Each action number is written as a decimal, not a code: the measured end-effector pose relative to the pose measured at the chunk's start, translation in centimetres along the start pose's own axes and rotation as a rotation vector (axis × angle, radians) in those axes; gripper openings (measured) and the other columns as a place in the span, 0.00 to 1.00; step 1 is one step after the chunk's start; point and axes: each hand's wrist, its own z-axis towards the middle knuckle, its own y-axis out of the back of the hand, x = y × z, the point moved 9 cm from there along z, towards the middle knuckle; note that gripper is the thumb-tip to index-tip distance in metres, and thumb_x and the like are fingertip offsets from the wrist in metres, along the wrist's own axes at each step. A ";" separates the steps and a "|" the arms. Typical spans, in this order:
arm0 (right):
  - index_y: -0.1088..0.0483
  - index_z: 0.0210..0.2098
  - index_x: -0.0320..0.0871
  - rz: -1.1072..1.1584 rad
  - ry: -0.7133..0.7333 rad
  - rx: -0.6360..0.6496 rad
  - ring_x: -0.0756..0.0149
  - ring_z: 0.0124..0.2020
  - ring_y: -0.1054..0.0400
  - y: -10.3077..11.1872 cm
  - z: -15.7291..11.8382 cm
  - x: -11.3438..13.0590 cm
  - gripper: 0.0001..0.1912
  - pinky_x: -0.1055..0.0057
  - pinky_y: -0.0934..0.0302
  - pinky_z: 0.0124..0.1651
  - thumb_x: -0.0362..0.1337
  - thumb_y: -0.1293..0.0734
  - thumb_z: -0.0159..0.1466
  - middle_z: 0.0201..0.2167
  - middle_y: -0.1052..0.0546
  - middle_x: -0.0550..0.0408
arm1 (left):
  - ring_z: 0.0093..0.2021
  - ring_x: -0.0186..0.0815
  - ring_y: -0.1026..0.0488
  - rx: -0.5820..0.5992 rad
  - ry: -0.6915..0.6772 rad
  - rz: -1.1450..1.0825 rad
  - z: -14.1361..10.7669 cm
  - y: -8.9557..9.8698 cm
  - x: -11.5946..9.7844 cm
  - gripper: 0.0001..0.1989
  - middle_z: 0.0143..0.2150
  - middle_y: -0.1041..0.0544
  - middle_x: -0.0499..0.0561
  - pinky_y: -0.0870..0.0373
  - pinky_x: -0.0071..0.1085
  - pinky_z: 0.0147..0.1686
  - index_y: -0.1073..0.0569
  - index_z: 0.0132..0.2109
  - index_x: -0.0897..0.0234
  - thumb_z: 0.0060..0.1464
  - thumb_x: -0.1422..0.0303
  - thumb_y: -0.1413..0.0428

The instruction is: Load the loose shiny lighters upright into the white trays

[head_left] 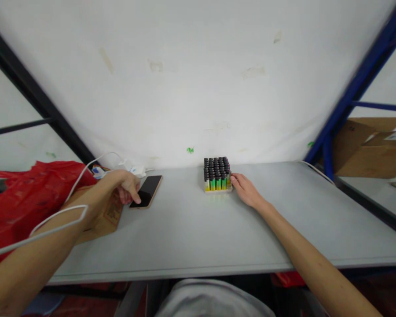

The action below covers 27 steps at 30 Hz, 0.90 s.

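Note:
Several lighters with black tops and clear, yellow and green bodies stand upright in tight rows in a shallow pale tray near the wall. My right hand lies at the tray's right side, fingers stretched out, fingertips touching the end lighters or the tray edge. To the left, a dark-screened smartphone with a gold edge lies flat on the table. One digit of my left hand rests on its lower left part; the other fingers hang apart beside it and are partly hidden.
A cardboard box and a red plastic bag sit at the table's left. A white cable crosses over my left forearm. White plugs lie by the wall. Blue posts and cardboard stand at the right of the grey table.

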 end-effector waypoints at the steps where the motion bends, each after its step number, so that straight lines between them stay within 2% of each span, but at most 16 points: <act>1: 0.28 0.57 0.43 -0.006 0.001 0.001 0.52 0.57 0.27 0.0 0.0 0.0 0.29 0.53 0.35 0.64 0.56 0.49 0.79 0.54 0.20 0.40 | 0.54 0.46 0.21 0.109 0.050 0.006 0.3 -1.0 0.8 0.19 0.60 0.23 0.58 0.19 0.48 0.52 0.26 0.61 0.64 0.69 0.61 0.38; 2: 0.28 0.58 0.43 -0.011 0.004 0.001 0.52 0.57 0.27 0.0 0.0 -0.1 0.28 0.53 0.35 0.64 0.55 0.49 0.79 0.54 0.20 0.41 | 0.51 0.47 0.20 0.217 0.096 0.010 0.5 -2.0 1.5 0.18 0.56 0.21 0.58 0.18 0.47 0.49 0.23 0.57 0.66 0.67 0.60 0.36; 4: 0.28 0.57 0.43 -0.016 0.011 0.000 0.52 0.58 0.27 -0.1 -0.1 -0.1 0.27 0.54 0.35 0.64 0.54 0.49 0.79 0.54 0.20 0.41 | 0.40 0.48 0.18 0.373 0.148 0.000 0.6 -3.6 2.5 0.18 0.42 0.17 0.60 0.17 0.44 0.40 0.18 0.41 0.69 0.53 0.59 0.26; 6: 0.29 0.57 0.43 -0.017 0.014 0.003 0.52 0.58 0.27 -0.2 0.0 -0.2 0.27 0.54 0.36 0.65 0.53 0.48 0.79 0.55 0.20 0.41 | 0.30 0.47 0.20 0.449 0.147 -0.028 0.8 -4.5 2.8 0.22 0.28 0.19 0.59 0.18 0.41 0.31 0.21 0.26 0.67 0.37 0.57 0.20; 7: 0.29 0.58 0.43 -0.018 0.013 0.005 0.52 0.58 0.27 -0.2 0.0 -0.2 0.26 0.54 0.36 0.65 0.53 0.48 0.78 0.55 0.20 0.40 | 0.27 0.46 0.22 0.472 0.140 -0.044 0.9 -4.8 2.9 0.24 0.25 0.21 0.58 0.19 0.40 0.28 0.23 0.22 0.65 0.31 0.55 0.19; 9: 0.29 0.58 0.43 -0.021 0.007 0.009 0.51 0.58 0.27 -0.3 0.0 -0.4 0.26 0.54 0.35 0.64 0.52 0.48 0.78 0.56 0.21 0.40 | 0.23 0.43 0.25 0.495 0.124 -0.073 1.0 -5.2 3.0 0.27 0.22 0.22 0.57 0.21 0.39 0.24 0.25 0.20 0.64 0.25 0.52 0.19; 12: 0.29 0.59 0.43 -0.028 -0.003 0.007 0.51 0.58 0.27 -0.3 0.0 -0.6 0.26 0.53 0.35 0.64 0.52 0.47 0.78 0.56 0.21 0.40 | 0.20 0.40 0.28 0.491 0.110 -0.091 1.3 -5.5 3.3 0.29 0.21 0.24 0.56 0.24 0.37 0.20 0.27 0.18 0.63 0.21 0.50 0.20; 18: 0.30 0.61 0.43 -0.021 -0.016 0.007 0.52 0.61 0.28 -0.2 -0.3 -0.8 0.27 0.53 0.36 0.67 0.52 0.47 0.79 0.58 0.21 0.40 | 0.19 0.38 0.31 0.460 0.100 -0.069 1.8 -5.6 3.7 0.30 0.20 0.25 0.57 0.30 0.31 0.16 0.27 0.17 0.64 0.18 0.48 0.21; 27: 0.30 0.61 0.44 -0.016 -0.014 0.020 0.50 0.60 0.28 -0.2 -0.3 -0.7 0.29 0.51 0.36 0.66 0.56 0.48 0.78 0.57 0.21 0.41 | 0.18 0.41 0.30 0.456 0.072 -0.065 1.8 -5.7 3.4 0.31 0.19 0.25 0.58 0.29 0.35 0.16 0.28 0.17 0.62 0.18 0.47 0.21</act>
